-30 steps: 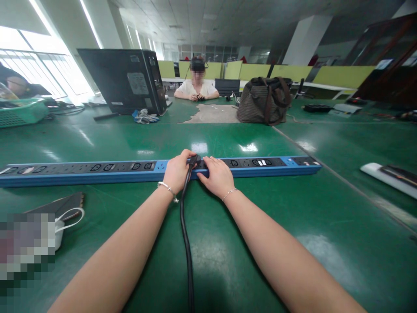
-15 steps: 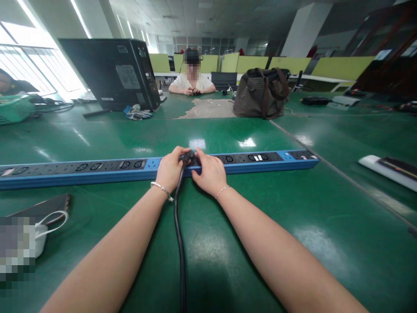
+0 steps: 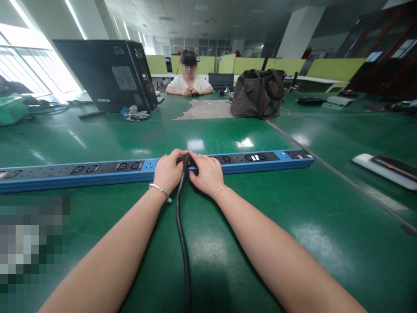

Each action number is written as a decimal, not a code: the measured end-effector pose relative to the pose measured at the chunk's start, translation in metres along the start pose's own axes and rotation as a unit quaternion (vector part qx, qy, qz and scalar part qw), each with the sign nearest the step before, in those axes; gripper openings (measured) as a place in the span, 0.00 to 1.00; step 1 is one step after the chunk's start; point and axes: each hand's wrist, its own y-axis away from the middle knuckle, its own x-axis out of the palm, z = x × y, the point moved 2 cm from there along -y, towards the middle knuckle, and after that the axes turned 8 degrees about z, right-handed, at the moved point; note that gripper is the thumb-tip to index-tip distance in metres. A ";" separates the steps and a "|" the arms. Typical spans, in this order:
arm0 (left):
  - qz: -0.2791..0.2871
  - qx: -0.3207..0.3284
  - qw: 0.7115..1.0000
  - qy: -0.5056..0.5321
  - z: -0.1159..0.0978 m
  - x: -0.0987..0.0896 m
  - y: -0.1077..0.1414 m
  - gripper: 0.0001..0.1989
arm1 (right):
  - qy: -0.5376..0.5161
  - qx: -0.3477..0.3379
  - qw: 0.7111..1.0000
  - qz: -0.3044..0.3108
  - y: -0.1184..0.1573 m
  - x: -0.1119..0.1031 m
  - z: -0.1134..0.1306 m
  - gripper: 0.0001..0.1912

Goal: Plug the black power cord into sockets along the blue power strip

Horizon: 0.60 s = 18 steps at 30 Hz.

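Observation:
A long blue power strip (image 3: 140, 174) with black socket sections lies across the green table. At its middle, a black plug (image 3: 186, 158) sits against the socket face, its thick black cable (image 3: 184, 243) running down toward the bottom edge. My left hand (image 3: 168, 170) pinches the plug from the left, fingers curled over the strip. From the right, my right hand (image 3: 206, 171) presses its fingertips on the plug, with the thumb at the strip's front side. Whether the plug is seated in a socket is hidden by the fingers.
Behind the strip stand a black computer case (image 3: 107, 78), white-blue gloves (image 3: 135, 114) and a brown bag (image 3: 257, 93). Across the table sits a person (image 3: 189, 82). A white and black device (image 3: 386, 170) lies at the right; a blurred object is at lower left.
Both hands have closed in tighter around the plug, which now shows less between the fingers and looks more upright. The view has shifted slightly, moving the scene a little left.

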 end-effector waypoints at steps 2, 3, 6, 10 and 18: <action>-0.003 0.001 1.000 0.002 0.002 0.000 0.000 0.14 | -0.003 -0.001 1.000 -0.002 0.000 0.000 0.000 0.30; -0.001 0.007 1.000 -0.002 0.003 0.001 0.000 0.14 | -0.006 -0.001 1.000 -0.005 0.000 0.001 0.000 0.30; 0.004 0.026 0.999 -0.023 0.004 0.001 -0.001 0.15 | -0.014 -0.001 1.000 -0.011 -0.001 0.001 -0.001 0.28; 0.005 0.033 0.999 -0.027 0.005 0.001 -0.002 0.15 | -0.024 -0.001 1.000 -0.012 -0.002 0.001 -0.002 0.27; 0.009 0.046 0.997 -0.057 0.006 0.001 0.000 0.15 | -0.028 0.003 1.000 -0.009 -0.002 0.001 0.000 0.27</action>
